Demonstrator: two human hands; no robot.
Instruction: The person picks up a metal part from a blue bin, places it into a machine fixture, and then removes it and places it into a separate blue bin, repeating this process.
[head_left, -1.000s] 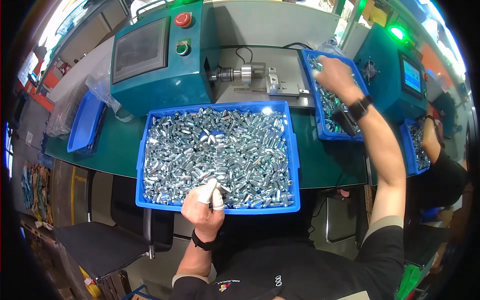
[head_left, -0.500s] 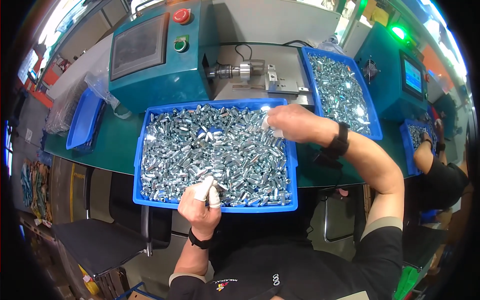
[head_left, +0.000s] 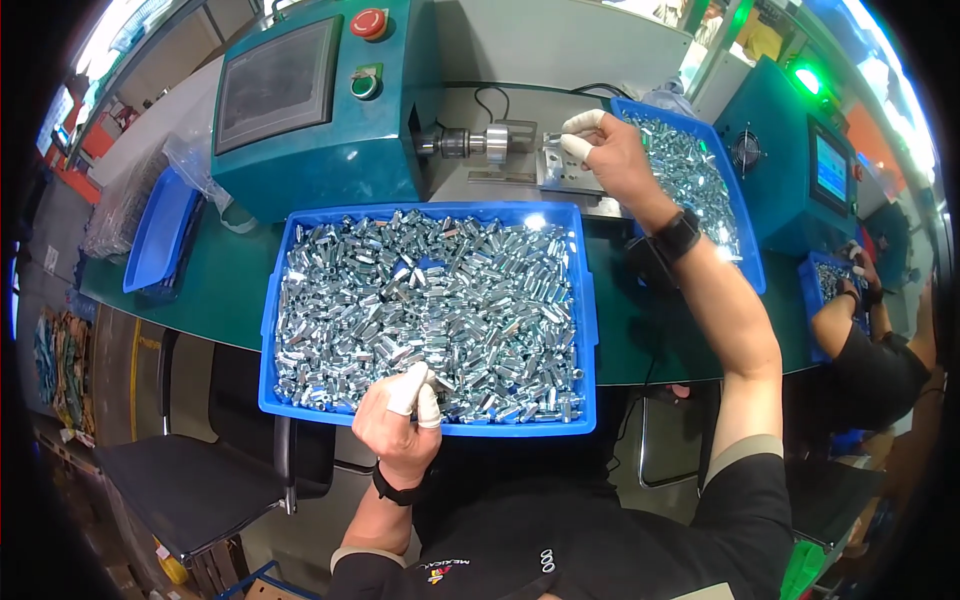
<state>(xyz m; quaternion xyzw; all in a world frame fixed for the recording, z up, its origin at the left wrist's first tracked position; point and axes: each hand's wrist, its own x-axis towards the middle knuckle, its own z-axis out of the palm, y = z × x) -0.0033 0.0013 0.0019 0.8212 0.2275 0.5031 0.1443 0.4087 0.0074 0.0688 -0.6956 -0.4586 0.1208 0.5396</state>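
A blue tray point(head_left: 588, 350) in front of me is heaped with small shiny metal fittings point(head_left: 430, 300). Over its front rim, my left hand point(head_left: 398, 425) is closed, white-covered thumb and finger pinched together just above the fittings; what lies between them is hidden. My right hand point(head_left: 612, 155) is raised beyond the tray's far right corner, beside the metal fixture block point(head_left: 552, 165). Its white-covered thumb and finger are bent toward each other at the block, and anything between them is too small to make out. Left of the block, a round metal chuck point(head_left: 470, 143) projects from the teal machine point(head_left: 320, 165).
The machine carries a dark screen point(head_left: 278, 85), a red stop button point(head_left: 368, 23) and a green switch point(head_left: 366, 82). Another tray of fittings point(head_left: 690, 180) stands behind my right forearm. A blue tray point(head_left: 160, 235) lies at left. Farther right, another person point(head_left: 865, 320) works beside a second teal machine point(head_left: 790, 160).
My right hand has moved from the tray's far right corner up and away to the fixture block. My left hand stays at the front rim, still pinched.
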